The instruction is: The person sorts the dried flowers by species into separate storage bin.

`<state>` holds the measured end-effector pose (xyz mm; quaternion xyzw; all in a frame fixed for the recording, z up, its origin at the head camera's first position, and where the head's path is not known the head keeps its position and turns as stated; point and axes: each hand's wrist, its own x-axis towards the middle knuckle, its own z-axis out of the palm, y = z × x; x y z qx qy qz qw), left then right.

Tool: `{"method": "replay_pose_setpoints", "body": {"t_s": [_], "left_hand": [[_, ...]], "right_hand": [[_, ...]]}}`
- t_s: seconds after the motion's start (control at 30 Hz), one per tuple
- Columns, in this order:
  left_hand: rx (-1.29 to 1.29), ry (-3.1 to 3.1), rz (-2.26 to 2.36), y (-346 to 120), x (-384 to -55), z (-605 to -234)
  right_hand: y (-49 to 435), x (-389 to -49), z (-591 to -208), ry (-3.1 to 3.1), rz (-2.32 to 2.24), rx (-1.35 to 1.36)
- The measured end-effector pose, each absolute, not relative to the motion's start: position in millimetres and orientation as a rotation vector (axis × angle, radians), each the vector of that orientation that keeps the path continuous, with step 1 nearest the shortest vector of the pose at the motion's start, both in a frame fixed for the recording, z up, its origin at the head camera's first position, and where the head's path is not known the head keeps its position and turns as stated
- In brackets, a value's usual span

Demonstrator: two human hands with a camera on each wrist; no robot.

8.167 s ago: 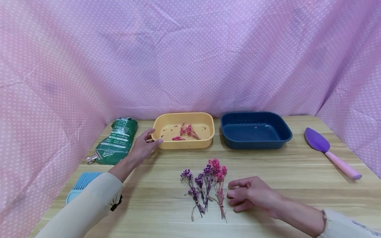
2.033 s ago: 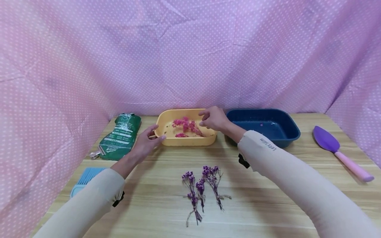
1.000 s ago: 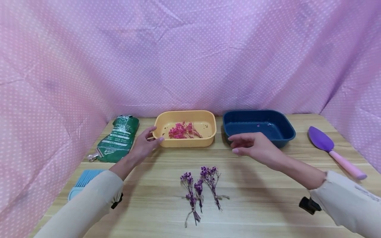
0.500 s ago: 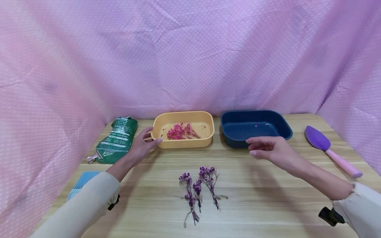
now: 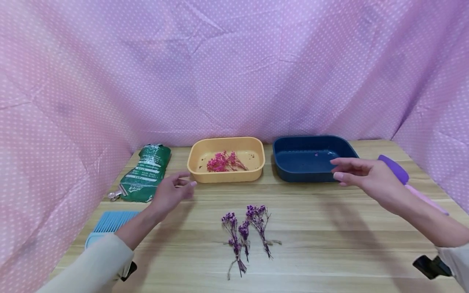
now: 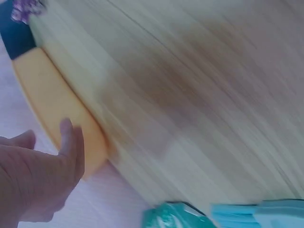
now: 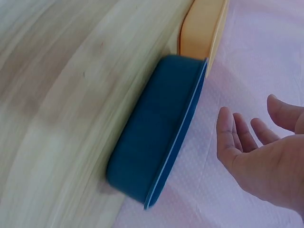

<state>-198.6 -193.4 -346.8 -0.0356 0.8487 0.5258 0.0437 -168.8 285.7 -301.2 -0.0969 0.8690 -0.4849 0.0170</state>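
Observation:
Holding nothing, my left hand hovers just off the near left corner of the yellow tub, its fingers loosely bent. Pink dried flowers lie inside that tub among small dark specks. My right hand is in the air by the near right corner of the navy tub, fingers relaxed and nothing in them. The right wrist view shows its fingers apart from the navy tub. Three small bunches of purple dried flowers lie on the table in front, twine on some stems.
A green packet with a metal clip lies at the left, behind a light-blue brush. On the right is a spatula with a purple blade and pink handle, partly behind my right hand. Pink dotted cloth hangs around the table.
Pink flowers from the table now lie in the yellow tub. My left hand has let go of the tub's rim and drawn back. My right hand has moved right, away from the yellow tub.

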Motion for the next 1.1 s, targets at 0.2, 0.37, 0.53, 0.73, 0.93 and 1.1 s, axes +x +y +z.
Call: {"method": "replay_pose_setpoints", "body": {"t_s": [0.2, 0.37, 0.53, 0.73, 0.93, 1.1], "left_hand": [[-0.160, 2.395, 1.642, -173.6, -176.0, -339.5], [-0.234, 2.299, 1.603, -161.9, -161.2, -336.9], [-0.316, 2.287, 1.547, -155.4, -151.2, -339.1], [-0.264, 2.233, 1.595, -153.7, -140.1, -348.6], [-0.208, 2.170, 1.640, -150.9, -133.3, -354.7], [-0.197, 2.150, 1.634, -148.6, -130.5, -355.7]], "right_hand": [[309.1, -177.4, -303.4, 2.832, -1.466, -0.200], [332.7, -189.6, -310.3, 2.939, -1.445, -0.125], [354.2, -199.9, -318.4, 2.966, -1.391, -0.006], [374.1, -210.1, -329.8, 2.828, -1.556, 0.017], [378.6, -221.2, -340.6, 2.556, -1.770, -0.066], [376.2, -232.2, -353.2, 1.937, -2.255, -0.234]]}}
